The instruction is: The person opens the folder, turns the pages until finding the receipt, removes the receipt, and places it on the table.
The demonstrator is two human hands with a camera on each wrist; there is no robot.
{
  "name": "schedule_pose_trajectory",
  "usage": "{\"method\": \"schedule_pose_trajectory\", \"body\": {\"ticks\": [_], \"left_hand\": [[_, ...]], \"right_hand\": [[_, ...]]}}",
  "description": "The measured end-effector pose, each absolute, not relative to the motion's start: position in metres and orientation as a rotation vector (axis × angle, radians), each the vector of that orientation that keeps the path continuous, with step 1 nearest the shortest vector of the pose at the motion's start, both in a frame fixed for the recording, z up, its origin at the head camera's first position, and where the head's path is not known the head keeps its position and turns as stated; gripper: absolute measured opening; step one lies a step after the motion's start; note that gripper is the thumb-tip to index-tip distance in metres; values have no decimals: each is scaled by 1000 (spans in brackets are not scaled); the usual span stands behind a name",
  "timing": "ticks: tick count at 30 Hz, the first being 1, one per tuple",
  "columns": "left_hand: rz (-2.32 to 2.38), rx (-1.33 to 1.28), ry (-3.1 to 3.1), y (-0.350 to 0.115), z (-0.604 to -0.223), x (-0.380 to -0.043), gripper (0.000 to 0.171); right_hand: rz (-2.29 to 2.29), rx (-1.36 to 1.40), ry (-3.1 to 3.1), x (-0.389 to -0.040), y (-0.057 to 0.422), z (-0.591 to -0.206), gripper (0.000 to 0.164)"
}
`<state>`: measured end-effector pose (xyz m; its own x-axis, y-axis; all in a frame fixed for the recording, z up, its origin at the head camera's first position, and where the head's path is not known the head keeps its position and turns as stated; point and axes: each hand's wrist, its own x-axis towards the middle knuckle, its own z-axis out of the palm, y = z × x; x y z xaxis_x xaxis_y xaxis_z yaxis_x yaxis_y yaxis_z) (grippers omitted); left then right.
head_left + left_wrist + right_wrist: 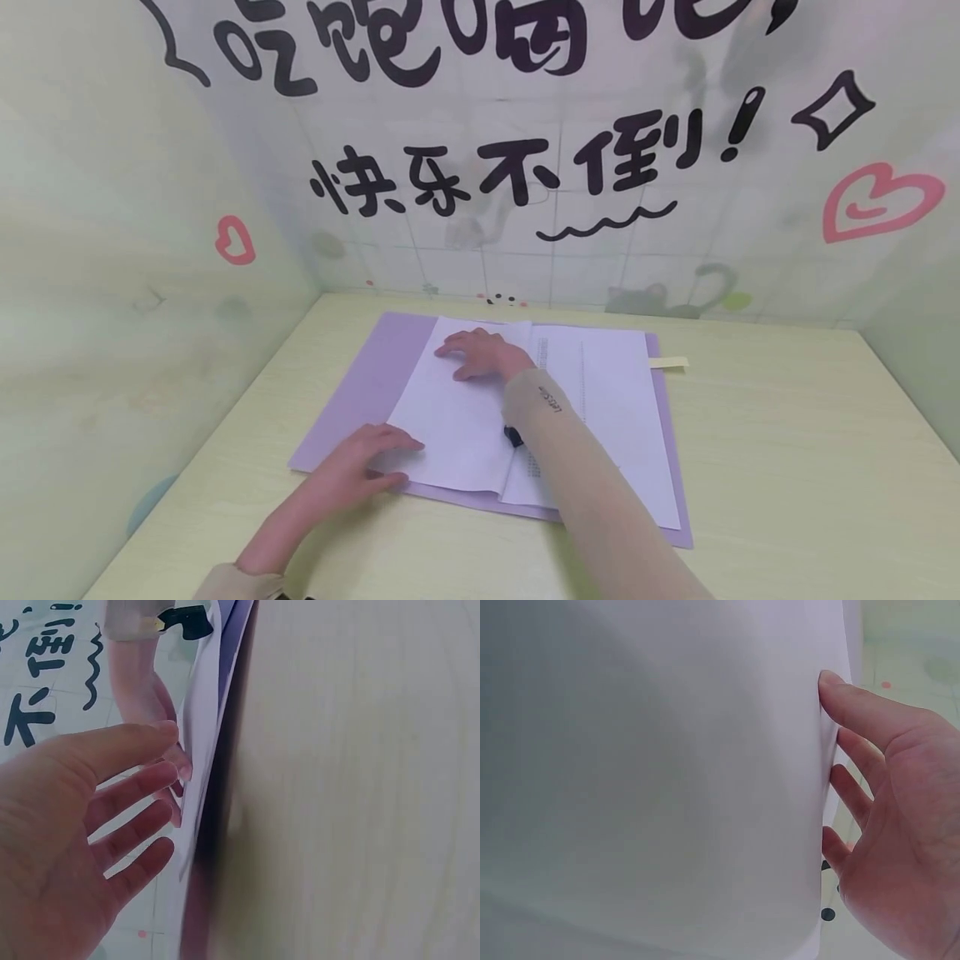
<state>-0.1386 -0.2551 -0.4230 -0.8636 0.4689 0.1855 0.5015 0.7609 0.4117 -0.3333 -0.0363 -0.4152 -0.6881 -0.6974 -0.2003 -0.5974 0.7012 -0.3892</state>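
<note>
An open lilac folder (360,392) lies on the table with white sheets in it. The left-hand page (457,433) is blank on the face that shows; the right-hand page (615,392) carries printed columns. My right hand (487,354) rests on the upper part of the blank page, its fingers spread and slightly bent. In the right wrist view, the fingertips (831,679) touch the white sheet (667,780). At the lower left corner of that page is my left hand (360,467), thumb apart from its loosely extended fingers. The left wrist view shows the paper edge (199,712) beside its fingertips.
A pale yellow strip (670,362) sticks out from the folder's right edge. Light wooden tabletop (795,450) surrounds the folder. Printed walls (480,242) stand at the back and both sides. A dark device (513,436) sits at my right wrist.
</note>
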Motion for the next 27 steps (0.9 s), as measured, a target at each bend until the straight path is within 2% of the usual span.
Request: {"method": "schedule_pose_trajectory", "body": {"ticks": [8, 27], "left_hand": [[-695, -867, -2858, -256, -433, -135, 34], [-661, -945, -2877, -256, -436, -135, 38]], "right_hand": [[-468, -1007, 2563, -331, -36, -413, 52], [-461, -1000, 2568, -330, -35, -417, 52]]}}
